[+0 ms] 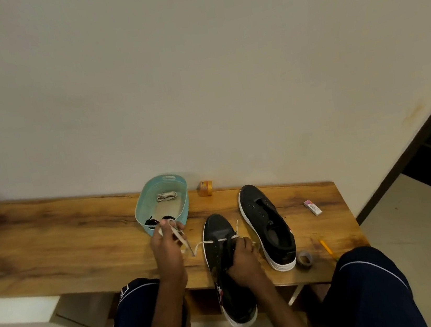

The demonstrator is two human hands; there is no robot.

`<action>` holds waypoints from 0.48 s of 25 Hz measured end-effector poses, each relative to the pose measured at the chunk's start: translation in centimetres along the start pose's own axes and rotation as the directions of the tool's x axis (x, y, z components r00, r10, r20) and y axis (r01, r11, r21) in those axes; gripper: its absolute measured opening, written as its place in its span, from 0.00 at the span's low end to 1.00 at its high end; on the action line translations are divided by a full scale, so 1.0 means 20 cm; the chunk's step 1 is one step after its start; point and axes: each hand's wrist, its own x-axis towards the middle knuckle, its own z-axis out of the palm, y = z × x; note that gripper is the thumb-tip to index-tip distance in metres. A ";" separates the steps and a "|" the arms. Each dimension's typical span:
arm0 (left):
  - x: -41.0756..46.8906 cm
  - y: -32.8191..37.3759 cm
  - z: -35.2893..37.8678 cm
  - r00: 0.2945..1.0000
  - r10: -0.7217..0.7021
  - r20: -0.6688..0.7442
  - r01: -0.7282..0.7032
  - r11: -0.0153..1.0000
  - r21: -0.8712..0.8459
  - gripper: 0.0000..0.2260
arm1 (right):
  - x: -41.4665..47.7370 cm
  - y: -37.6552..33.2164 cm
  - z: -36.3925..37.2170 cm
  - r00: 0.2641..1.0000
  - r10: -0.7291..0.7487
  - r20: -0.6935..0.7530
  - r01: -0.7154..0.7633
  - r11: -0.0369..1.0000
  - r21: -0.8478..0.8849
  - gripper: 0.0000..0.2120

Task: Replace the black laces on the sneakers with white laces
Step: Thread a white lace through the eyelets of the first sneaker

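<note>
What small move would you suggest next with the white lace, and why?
Probably thread the end pinched in the left hand into the next eyelet up: the white lace spans only the lowest eyelets of the near sneaker, which the right hand grips.

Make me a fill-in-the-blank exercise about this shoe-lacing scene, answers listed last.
1. The left hand pinches the lace of the near sneaker, and that lace is ___ in colour.
2. The right hand grips the near sneaker; the far sneaker has ___ laces at all.
3. The teal basket holds the black laces at its near end and a bundled spare lace at its ___ end.
4. The grey tape roll sits by the far sneaker's ___.
Answers: white; no; far; heel.
</note>
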 end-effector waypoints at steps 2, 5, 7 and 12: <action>0.00 -0.05 0.02 0.999 -0.051 -0.003 0.051 0.999 0.016 0.14 | 0.03 0.08 -0.11 0.995 0.068 0.067 -0.084 0.958 0.273 0.31; 0.00 -0.09 0.02 0.993 -0.116 -0.005 0.116 0.991 0.068 0.14 | 0.12 0.10 -0.18 0.976 0.191 -0.107 -0.109 0.846 0.522 0.17; -0.02 -0.12 0.04 0.989 -0.146 0.017 0.142 0.980 0.138 0.15 | 0.20 0.06 -0.16 0.961 0.229 -0.152 -0.144 0.890 0.433 0.17; -0.06 -0.17 0.05 0.979 -0.202 0.042 0.184 0.949 0.257 0.14 | 0.35 0.01 -0.08 0.966 0.221 -0.132 -0.184 0.951 0.247 0.18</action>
